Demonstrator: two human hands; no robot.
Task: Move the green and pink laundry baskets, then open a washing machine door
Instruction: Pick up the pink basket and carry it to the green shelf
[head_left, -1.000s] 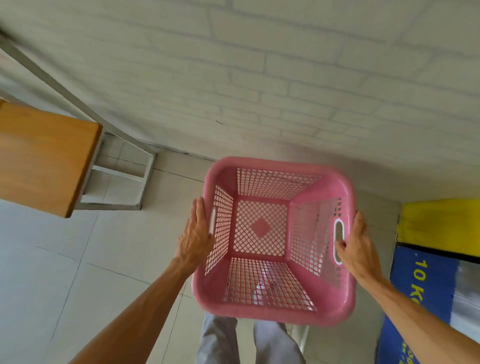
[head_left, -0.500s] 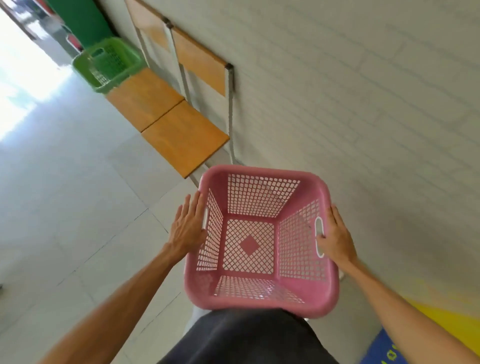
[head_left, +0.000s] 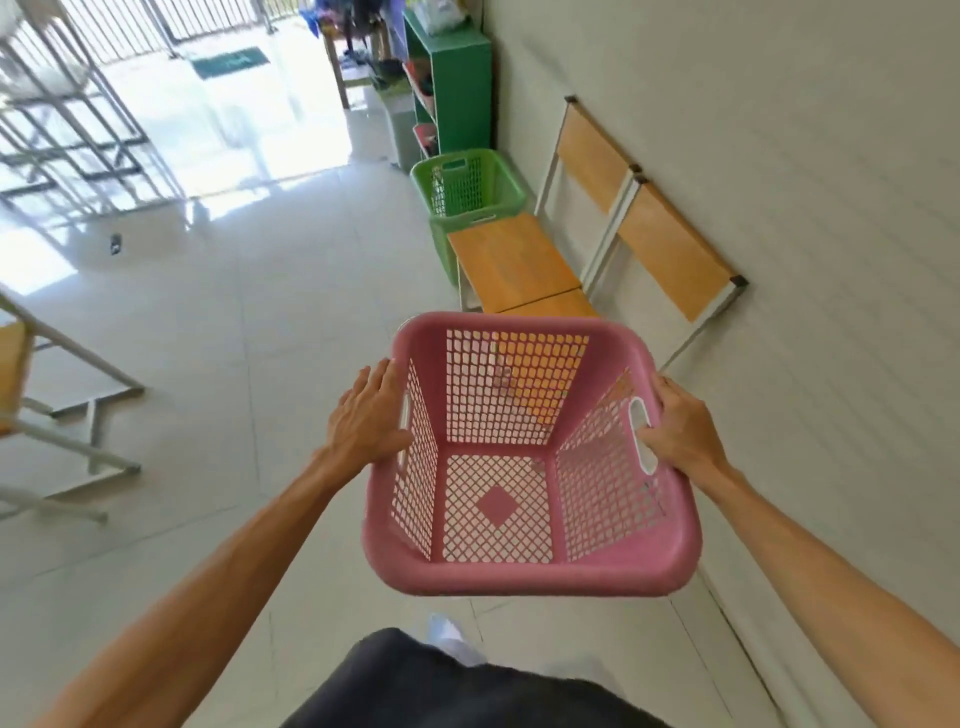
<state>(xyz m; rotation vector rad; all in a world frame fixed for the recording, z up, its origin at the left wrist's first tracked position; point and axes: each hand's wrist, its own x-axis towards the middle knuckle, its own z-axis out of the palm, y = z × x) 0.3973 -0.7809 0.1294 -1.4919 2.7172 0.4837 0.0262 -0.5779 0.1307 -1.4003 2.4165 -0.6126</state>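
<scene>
Pink basket (head_left: 530, 571) was up off the floor (head_left: 218, 364), carried in front of us at about waist level, empty, open top facing the camera. We had both hands on it. Left hand (head_left: 366, 415) lay flat against the outside of the left wall by the handle slot, fingers spread along the rim; whether any fingers curled into the slot, we couldn't tell. Right hand (head_left: 680, 431) was wrapped around the right handle, thumb hooked through the white-edged slot, so that side was a firm grip.

Green basket (head_left: 467, 187) sat on the floor farther down the hall, against the wall (head_left: 779, 130), just beyond the far end of the wooden seats (head_left: 511, 262). It was upright and well apart from the pink one. A green shelf unit (head_left: 462, 93) stood behind it, with some items we couldn't make out.

Pink basket's far rim overlapped the near wooden seat in our view; the seat's orange showed through the mesh. A metal frame (head_left: 78, 431) stood at the left edge. A dark garment (head_left: 467, 686) and a light shoe (head_left: 452, 634) showed at the bottom edge.
</scene>
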